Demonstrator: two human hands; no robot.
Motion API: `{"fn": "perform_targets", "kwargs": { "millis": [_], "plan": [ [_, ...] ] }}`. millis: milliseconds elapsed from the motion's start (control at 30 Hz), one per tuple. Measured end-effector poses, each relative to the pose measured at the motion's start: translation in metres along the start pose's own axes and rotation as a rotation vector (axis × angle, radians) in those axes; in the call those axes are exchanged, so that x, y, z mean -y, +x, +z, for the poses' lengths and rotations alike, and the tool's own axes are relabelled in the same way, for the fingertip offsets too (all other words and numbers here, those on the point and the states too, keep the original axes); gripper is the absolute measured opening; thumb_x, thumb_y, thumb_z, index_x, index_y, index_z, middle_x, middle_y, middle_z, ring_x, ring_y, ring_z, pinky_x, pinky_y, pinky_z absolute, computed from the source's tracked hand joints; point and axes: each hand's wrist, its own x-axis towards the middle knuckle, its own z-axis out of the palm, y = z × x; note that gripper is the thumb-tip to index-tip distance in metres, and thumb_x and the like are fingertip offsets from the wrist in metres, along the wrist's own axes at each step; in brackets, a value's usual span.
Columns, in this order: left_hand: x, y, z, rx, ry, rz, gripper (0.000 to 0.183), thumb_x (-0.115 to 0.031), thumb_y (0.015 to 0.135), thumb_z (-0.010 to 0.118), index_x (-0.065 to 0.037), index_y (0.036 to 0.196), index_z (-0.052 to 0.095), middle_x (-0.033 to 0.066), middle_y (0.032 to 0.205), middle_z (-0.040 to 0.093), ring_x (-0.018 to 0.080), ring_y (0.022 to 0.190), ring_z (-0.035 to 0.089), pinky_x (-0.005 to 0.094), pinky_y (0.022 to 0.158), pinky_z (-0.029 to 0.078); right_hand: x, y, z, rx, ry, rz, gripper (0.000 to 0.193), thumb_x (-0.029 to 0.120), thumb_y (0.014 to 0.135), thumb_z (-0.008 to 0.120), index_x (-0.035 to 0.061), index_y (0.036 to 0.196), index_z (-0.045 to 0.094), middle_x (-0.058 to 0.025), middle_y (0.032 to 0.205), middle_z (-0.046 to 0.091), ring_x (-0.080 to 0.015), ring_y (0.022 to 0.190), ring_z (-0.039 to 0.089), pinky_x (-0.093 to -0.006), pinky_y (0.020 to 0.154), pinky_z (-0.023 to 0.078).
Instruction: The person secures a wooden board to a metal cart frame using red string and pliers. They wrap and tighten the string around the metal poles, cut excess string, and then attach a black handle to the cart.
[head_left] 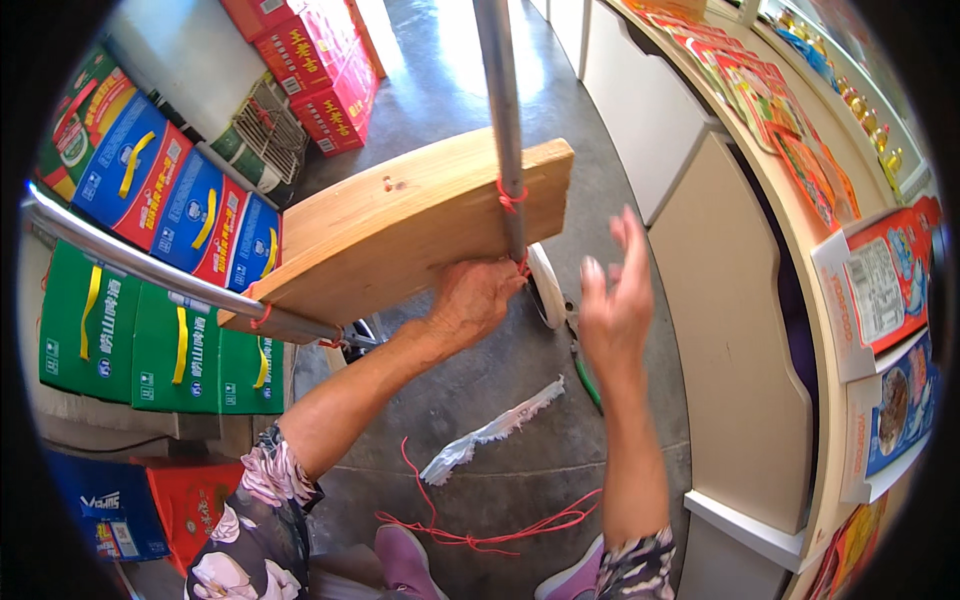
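Wooden board (pixel 390 225) rests against 2 metal poles (pixel 501 90), tied with red string (pixel 513 197). Left hand (pixel 470 298): fingers pinch string below the board. Right hand (pixel 617 315): raised nearby, fingers spread. Loose cord (pixel 480 538) and white strip (pixel 495 430) litter the floor (pixel 540 465); cartons (pixel 90 345) line the left, counter (pixel 745 400) the right.

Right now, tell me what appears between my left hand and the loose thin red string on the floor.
In the head view, a ragged whitish strip lies on the grey floor between your left hand and the red string.
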Motion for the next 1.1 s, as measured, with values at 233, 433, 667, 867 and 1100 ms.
{"fn": "perform_targets", "kwargs": {
  "millis": [233,433,667,867,1100],
  "plan": [
    [-0.042,-0.073,-0.037,0.277,-0.426,-0.45,0.045,-0.026,0.088,0.057,0.003,0.12,0.046,0.0228,0.111,0.057,0.0296,0.1,0.057,0.0385,0.083,0.046,0.013,0.088,0.019,0.509,0.258,0.081,0.052,0.006,0.065,0.045,-0.0033,0.116,0.053,-0.0204,0.106,0.061,-0.0292,0.1,0.058,-0.0361,0.091,0.043],
    [-0.018,-0.088,-0.095,-0.264,-0.591,-0.548,0.042,-0.011,0.083,0.06,0.004,0.119,0.046,0.0149,0.113,0.057,0.0178,0.1,0.055,0.0291,0.085,0.045,0.014,0.075,0.025,0.453,0.391,0.16,0.042,0.001,0.067,0.043,-0.0036,0.106,0.059,-0.0159,0.089,0.065,-0.0187,0.086,0.059,-0.0332,0.082,0.047],
    [0.001,-0.062,-0.1,-0.356,-0.438,-0.416,0.029,-0.004,0.08,0.057,0.004,0.108,0.053,0.0114,0.1,0.06,0.0143,0.09,0.057,0.026,0.082,0.045,0.019,0.053,0.007,0.424,0.336,0.154,0.039,-0.002,0.068,0.043,-0.0044,0.103,0.06,-0.0146,0.084,0.065,-0.016,0.079,0.06,-0.0327,0.077,0.048],
    [0.02,-0.038,-0.108,-0.409,-0.423,-0.306,0.029,-0.003,0.082,0.055,0.003,0.11,0.053,0.0123,0.104,0.06,0.0167,0.098,0.056,0.029,0.088,0.045,0.023,0.032,-0.005,0.429,0.162,-0.028,0.029,0.001,0.069,0.05,-0.0049,0.095,0.059,-0.0266,0.084,0.061,-0.0379,0.078,0.061,-0.0416,0.071,0.05],
    [-0.014,-0.044,-0.126,0.082,-0.493,-0.623,0.037,-0.025,0.085,0.053,0.0,0.113,0.058,0.0092,0.099,0.065,0.0161,0.096,0.058,0.0283,0.082,0.044,0.047,-0.009,0.003,0.252,0.06,-0.2,0.025,0.001,0.073,0.061,-0.0025,0.097,0.06,-0.0187,0.079,0.061,-0.0296,0.068,0.062,-0.0349,0.063,0.049]
  ]
}}
